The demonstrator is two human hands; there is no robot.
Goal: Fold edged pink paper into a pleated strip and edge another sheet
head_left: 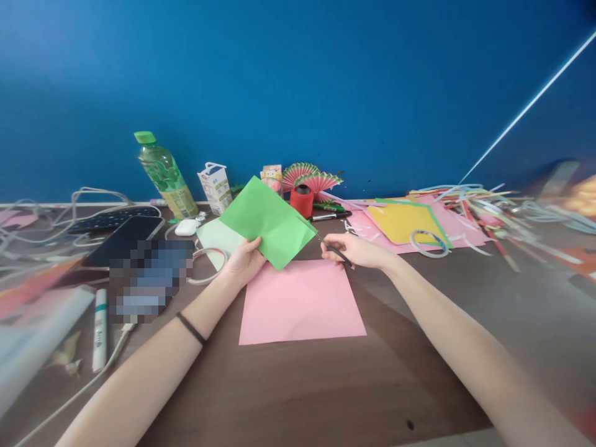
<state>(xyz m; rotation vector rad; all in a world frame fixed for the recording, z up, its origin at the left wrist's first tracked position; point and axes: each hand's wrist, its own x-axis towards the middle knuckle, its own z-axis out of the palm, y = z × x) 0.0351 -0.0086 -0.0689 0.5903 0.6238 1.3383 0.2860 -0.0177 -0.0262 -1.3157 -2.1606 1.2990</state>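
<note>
Green paper (267, 217) pinched in grip of left hand (246, 259), raised off desk (298, 385), probably for clearance underneath; right hand (351, 248) curled round scissors (343, 256).

Green paper (270, 223) hid part of left hand (246, 259). Right hand (349, 249) partly covered scissors (341, 256). Print on far carton (215, 191) was too small to read. Phone (151, 279) screen at left was pixelated. Orange-yellow thing (583, 195), far right, was blurred, cut off by edge of view.
</note>
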